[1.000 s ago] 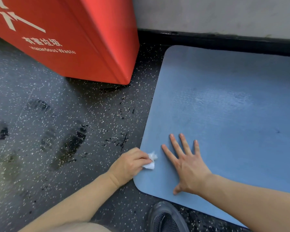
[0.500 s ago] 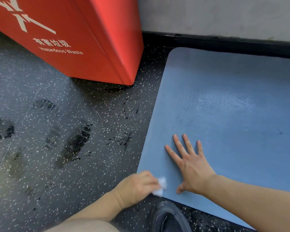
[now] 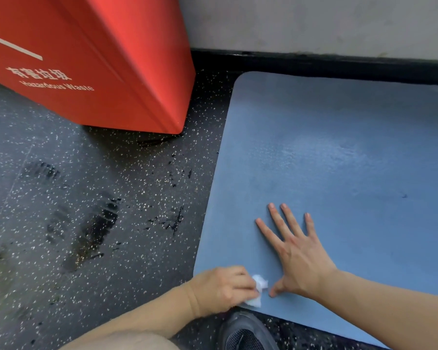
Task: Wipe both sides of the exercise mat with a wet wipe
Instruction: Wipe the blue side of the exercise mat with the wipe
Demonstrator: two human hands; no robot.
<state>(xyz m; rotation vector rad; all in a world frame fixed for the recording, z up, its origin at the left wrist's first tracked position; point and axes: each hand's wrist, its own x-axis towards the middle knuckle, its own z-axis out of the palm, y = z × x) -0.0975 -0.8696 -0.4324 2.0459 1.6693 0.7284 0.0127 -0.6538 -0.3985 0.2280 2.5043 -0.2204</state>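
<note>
At floor level, the blue exercise mat (image 3: 339, 160) lies flat on dark speckled flooring (image 3: 61, 223), its far edge running just beside a black skirting strip (image 3: 314, 63) at the foot of a grey wall (image 3: 314, 21). Its left edge and two rounded left corners are fully visible; the right side runs out of frame. The near left corner sits just beside a dark mesh shoe (image 3: 245, 334).

The left hand (image 3: 220, 289) has its fingers curled round a crumpled white wet wipe (image 3: 259, 290), which is pressed on the mat at that near left corner. The right hand (image 3: 296, 253) rests palm down on the mat with fingers straight and spread, the thumb tip just beside the wipe.

A red bin (image 3: 91, 61) stands left of the mat's far corner, with a narrow strip of bare floor between them. Open flooring extends left of the mat's edge, marked by dark wet shoe prints (image 3: 94, 231) and splashes. The bin carries white Chinese characters above the words "Hazardous Waste", and part of a white graphic. A sheen shows on the mat's central surface.
</note>
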